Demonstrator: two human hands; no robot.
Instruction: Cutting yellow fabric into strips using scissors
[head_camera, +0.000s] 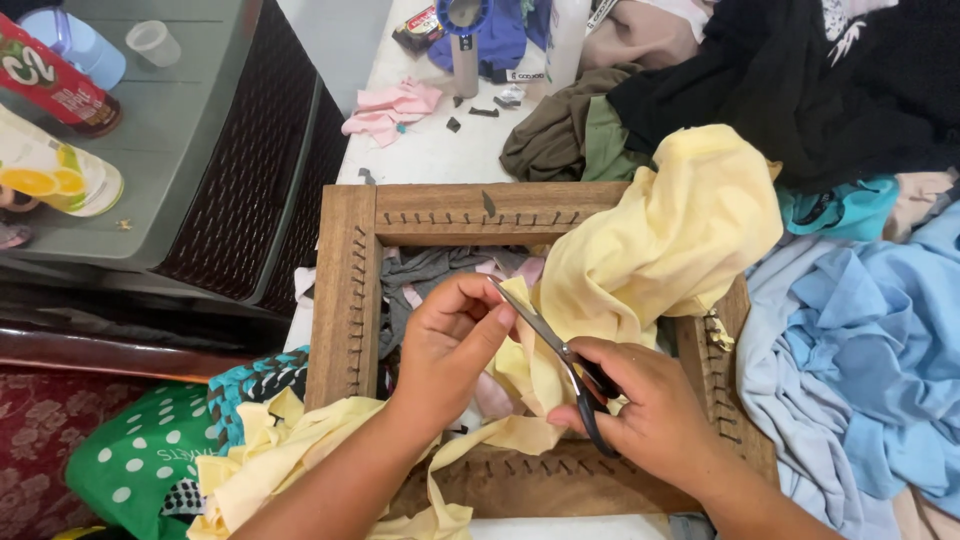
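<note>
Here the right hand (655, 415) has its fingers closed through the handles of the scissors (560, 355), whose blades lie nearly closed on the pale yellow cloth (665, 225). The left hand (450, 345) pinches this cloth between thumb and fingers, above the wooden frame with nails (345, 290).

A: Counts pls?
B: 2 hands: left hand (450, 345), right hand (650, 410). 1 pr scissors (548, 345). 1 wooden frame (345, 290). 1 yellow cloth (660, 230).
A: Side table?
B: 2 bottles (55, 85), 1 clear cup (153, 42).
</note>
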